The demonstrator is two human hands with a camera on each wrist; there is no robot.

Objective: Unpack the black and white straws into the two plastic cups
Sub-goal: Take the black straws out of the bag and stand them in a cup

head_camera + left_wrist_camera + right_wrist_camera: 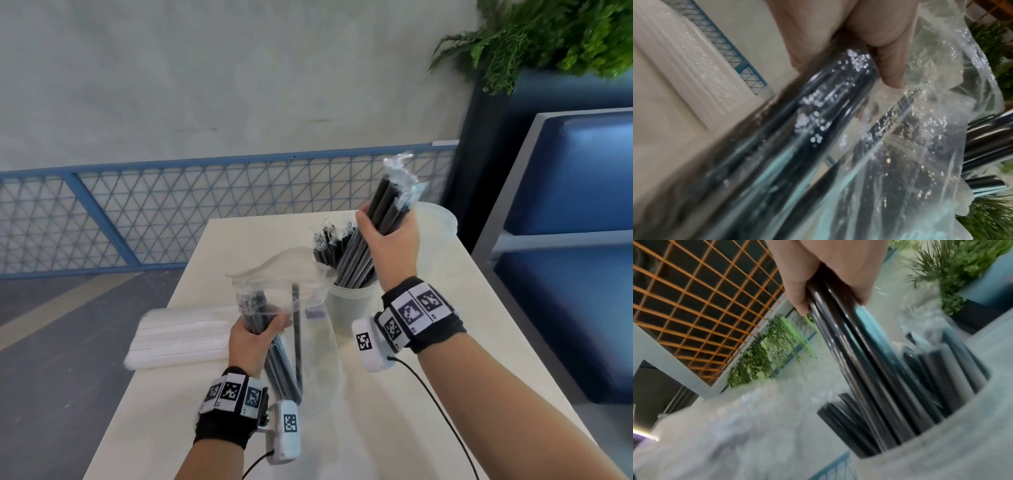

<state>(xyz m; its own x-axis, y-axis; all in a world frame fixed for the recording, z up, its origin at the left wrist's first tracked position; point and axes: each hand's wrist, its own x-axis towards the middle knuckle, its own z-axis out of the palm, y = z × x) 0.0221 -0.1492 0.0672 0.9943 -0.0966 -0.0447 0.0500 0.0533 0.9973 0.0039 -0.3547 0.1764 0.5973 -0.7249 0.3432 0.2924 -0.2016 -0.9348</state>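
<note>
My left hand point(255, 337) grips a clear plastic bag point(310, 346) round several black straws point(284, 366) that remain inside it; the left wrist view shows the fingers point(890, 68) curled on the wrapped straws point(818, 116). My right hand point(388, 229) holds a bundle of black straws point(387, 202), their lower ends standing in a translucent plastic cup point(352, 303) with other black straws point(330, 245). In the right wrist view the held bundle point(855, 353) reaches down into that cup point(941, 443). A pack of white straws point(181, 337) lies flat on the table's left side.
The cream table point(376, 428) has its far edge near a blue mesh fence point(171, 219). A second clear cup point(440, 222) stands behind my right hand. A blue bench point(575, 240) and a green plant point(548, 37) are at the right.
</note>
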